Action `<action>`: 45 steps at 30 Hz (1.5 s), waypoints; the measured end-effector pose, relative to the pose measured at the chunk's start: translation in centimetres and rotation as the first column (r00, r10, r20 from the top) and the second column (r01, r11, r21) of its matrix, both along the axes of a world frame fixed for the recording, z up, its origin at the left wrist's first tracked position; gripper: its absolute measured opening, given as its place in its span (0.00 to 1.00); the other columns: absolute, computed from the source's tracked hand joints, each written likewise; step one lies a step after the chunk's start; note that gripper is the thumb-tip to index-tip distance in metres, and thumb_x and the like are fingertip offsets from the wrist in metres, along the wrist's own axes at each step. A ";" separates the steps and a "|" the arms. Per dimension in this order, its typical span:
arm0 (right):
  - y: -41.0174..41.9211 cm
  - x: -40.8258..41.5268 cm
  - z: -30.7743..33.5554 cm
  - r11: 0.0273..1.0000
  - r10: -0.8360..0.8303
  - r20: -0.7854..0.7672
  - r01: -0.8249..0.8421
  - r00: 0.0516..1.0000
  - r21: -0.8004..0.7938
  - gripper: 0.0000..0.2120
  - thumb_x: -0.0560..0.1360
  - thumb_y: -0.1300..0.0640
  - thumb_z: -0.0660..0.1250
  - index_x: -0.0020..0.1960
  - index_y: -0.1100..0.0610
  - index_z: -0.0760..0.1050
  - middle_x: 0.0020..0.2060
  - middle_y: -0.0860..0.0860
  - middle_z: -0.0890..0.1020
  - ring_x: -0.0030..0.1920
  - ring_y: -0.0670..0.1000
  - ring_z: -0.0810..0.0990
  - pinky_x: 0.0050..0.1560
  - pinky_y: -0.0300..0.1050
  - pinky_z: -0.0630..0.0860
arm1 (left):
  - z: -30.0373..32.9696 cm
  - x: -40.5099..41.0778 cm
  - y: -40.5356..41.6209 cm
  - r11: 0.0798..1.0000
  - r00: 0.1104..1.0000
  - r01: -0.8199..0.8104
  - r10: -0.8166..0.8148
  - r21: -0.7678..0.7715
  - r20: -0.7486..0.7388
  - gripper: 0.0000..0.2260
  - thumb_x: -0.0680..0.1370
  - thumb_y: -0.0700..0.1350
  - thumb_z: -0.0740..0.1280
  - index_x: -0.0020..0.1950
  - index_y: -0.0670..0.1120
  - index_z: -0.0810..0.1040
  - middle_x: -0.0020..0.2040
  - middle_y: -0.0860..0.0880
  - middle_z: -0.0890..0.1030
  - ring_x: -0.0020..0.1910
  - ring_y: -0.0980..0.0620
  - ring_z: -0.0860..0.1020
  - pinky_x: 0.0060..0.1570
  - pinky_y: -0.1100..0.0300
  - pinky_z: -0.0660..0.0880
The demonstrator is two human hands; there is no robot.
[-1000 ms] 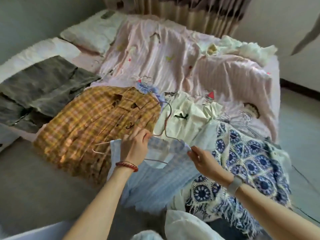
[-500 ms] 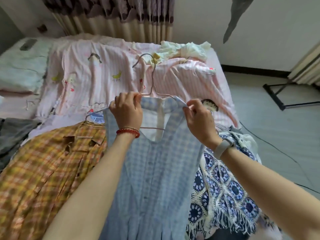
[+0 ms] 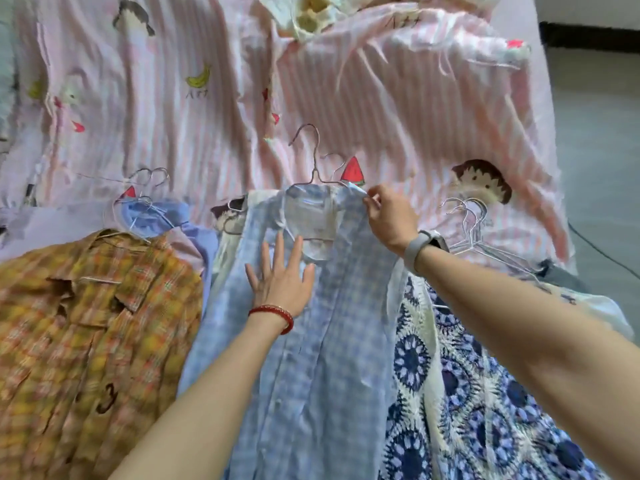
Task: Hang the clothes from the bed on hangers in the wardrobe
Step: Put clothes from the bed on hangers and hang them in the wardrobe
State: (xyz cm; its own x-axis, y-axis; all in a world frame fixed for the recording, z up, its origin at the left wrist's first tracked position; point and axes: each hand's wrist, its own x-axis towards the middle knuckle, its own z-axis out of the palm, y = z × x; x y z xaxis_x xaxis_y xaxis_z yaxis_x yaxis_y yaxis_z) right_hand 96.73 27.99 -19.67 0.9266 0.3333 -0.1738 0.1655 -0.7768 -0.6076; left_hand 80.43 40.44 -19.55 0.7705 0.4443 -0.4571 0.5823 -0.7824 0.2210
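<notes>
Left hand (image 3: 281, 284) presses flat on the blue dress (image 3: 311, 358) — right hand (image 3: 389, 218) pinches its shoulder.

You are working with 2 bare forearms, no sleeves showing anywhere along them. Your left hand (image 3: 280, 284) is wearing nothing on its fingers; a red beaded bracelet (image 3: 273, 312) is circling the wrist just below it, at 6 o'clock from the palm. Your right hand (image 3: 391, 216) is also showing no rings. At 4 o'clock from it, a watch with a pale grey band (image 3: 415, 251) and a white, dark-edged case is wrapping your wrist.
</notes>
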 end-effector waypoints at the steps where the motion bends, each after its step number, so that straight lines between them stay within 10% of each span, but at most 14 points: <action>1: 0.0 0.6 -1.8 1.000 0.020 0.000 -0.020 1.000 -0.023 0.11 0.78 0.56 0.59 0.57 0.59 0.74 0.53 0.62 0.78 0.53 0.63 0.76 0.47 0.51 0.69 | -1.4 0.4 -0.1 1.000 0.999 -0.003 0.003 -0.008 -0.049 0.24 0.81 0.56 0.49 0.75 0.58 0.44 0.76 0.51 0.41 0.74 0.48 0.39 0.70 0.39 0.40; 10: -1.0 0.7 -6.1 0.981 0.108 0.054 -0.098 0.993 -0.168 0.16 0.78 0.54 0.58 0.63 0.58 0.70 0.59 0.58 0.72 0.60 0.60 0.69 0.56 0.55 0.66 | -5.0 1.7 0.2 1.000 0.973 0.012 -0.013 -0.005 -0.229 0.22 0.81 0.56 0.47 0.74 0.60 0.47 0.77 0.50 0.43 0.75 0.47 0.41 0.70 0.41 0.42; 20: 0.6 -6.3 5.0 0.940 0.332 0.187 -0.309 0.925 -0.141 0.26 0.70 0.53 0.48 0.62 0.61 0.71 0.60 0.59 0.75 0.60 0.62 0.71 0.59 0.59 0.69 | 5.6 -3.5 3.5 0.977 0.992 -0.035 0.009 0.211 0.124 0.22 0.79 0.47 0.56 0.74 0.50 0.58 0.74 0.45 0.59 0.72 0.47 0.58 0.68 0.47 0.56; 27: 6.0 -22.1 15.4 0.833 0.531 0.285 -0.553 0.798 -0.007 0.22 0.71 0.57 0.54 0.60 0.63 0.73 0.57 0.61 0.78 0.59 0.68 0.74 0.56 0.65 0.71 | 16.4 -23.7 5.6 0.880 0.889 -0.374 0.250 0.294 0.384 0.22 0.77 0.44 0.61 0.71 0.49 0.66 0.71 0.45 0.65 0.69 0.44 0.64 0.65 0.43 0.57; 37: 13.0 -58.4 24.5 0.179 0.920 0.365 -0.982 0.146 -0.060 0.24 0.74 0.53 0.51 0.68 0.56 0.67 0.67 0.53 0.70 0.70 0.57 0.63 0.70 0.57 0.57 | 24.2 -65.2 -1.5 0.299 0.483 -0.864 0.720 0.405 0.499 0.18 0.73 0.39 0.67 0.63 0.41 0.75 0.64 0.39 0.74 0.63 0.38 0.71 0.59 0.34 0.64; 41: 12.0 -72.8 25.6 -0.191 0.891 0.411 -0.980 -0.194 -0.049 0.22 0.70 0.54 0.52 0.57 0.60 0.77 0.53 0.57 0.81 0.56 0.62 0.78 0.55 0.62 0.74 | 25.6 -78.1 -9.4 0.015 0.262 -0.897 0.824 0.442 0.503 0.20 0.71 0.47 0.56 0.55 0.40 0.79 0.56 0.37 0.79 0.55 0.37 0.78 0.50 0.34 0.70; 45: 8.7 -85.2 27.2 -0.494 0.776 0.429 -0.868 -0.461 -0.040 0.22 0.75 0.56 0.54 0.66 0.59 0.70 0.65 0.56 0.73 0.67 0.60 0.67 0.68 0.58 0.62 | 26.7 -86.7 -18.4 -0.279 -0.001 -0.851 0.848 0.445 0.530 0.21 0.70 0.47 0.54 0.54 0.40 0.80 0.54 0.39 0.80 0.53 0.38 0.79 0.50 0.36 0.72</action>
